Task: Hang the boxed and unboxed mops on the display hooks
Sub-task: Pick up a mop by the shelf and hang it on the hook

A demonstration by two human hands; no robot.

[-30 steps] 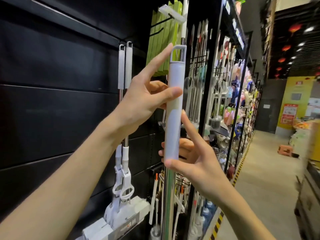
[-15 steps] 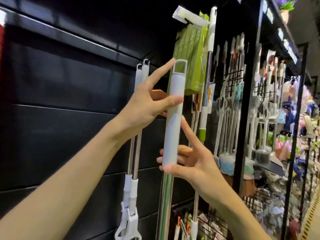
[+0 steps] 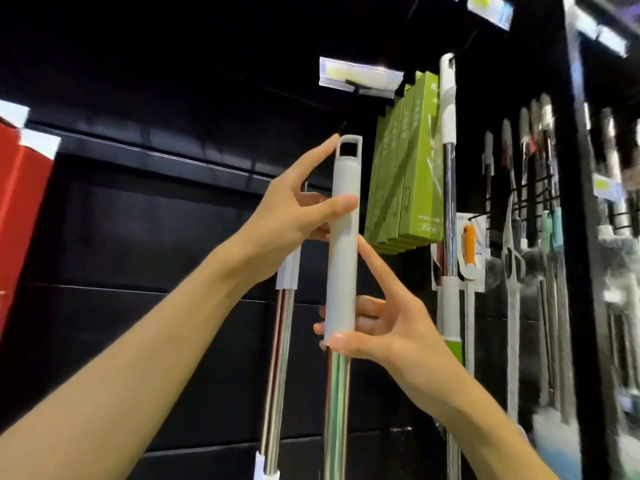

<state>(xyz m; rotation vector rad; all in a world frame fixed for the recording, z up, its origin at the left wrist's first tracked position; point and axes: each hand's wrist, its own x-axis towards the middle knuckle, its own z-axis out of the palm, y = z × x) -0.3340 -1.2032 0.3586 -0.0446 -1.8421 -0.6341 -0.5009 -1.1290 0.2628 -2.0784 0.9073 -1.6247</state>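
An unboxed mop stands upright in front of me, its grey handle (image 3: 343, 244) ending in a hanging loop at the top. My left hand (image 3: 298, 216) pinches the upper handle between thumb and fingers, index finger stretched up beside the loop. My right hand (image 3: 377, 327) holds the lower end of the grey grip, thumb across the front and index finger laid along its side. Green boxed mops (image 3: 405, 174) hang on a hook just right of the loop. Behind my left hand hang other unboxed mops (image 3: 282, 341); their tops are hidden.
A black slatted wall panel (image 3: 156, 220) runs behind everything. A white and green mop (image 3: 448, 168) hangs right of the boxes, with an orange-handled tool (image 3: 469, 244) and several more mops (image 3: 543, 220) further right. A price tag holder (image 3: 360, 76) sits above. Something red (image 3: 17, 202) is at far left.
The view has tilted up and swung left, so the aisle is out of sight. Both hands keep the same hold on the mop handle, whose loop sits a little higher against the wall.
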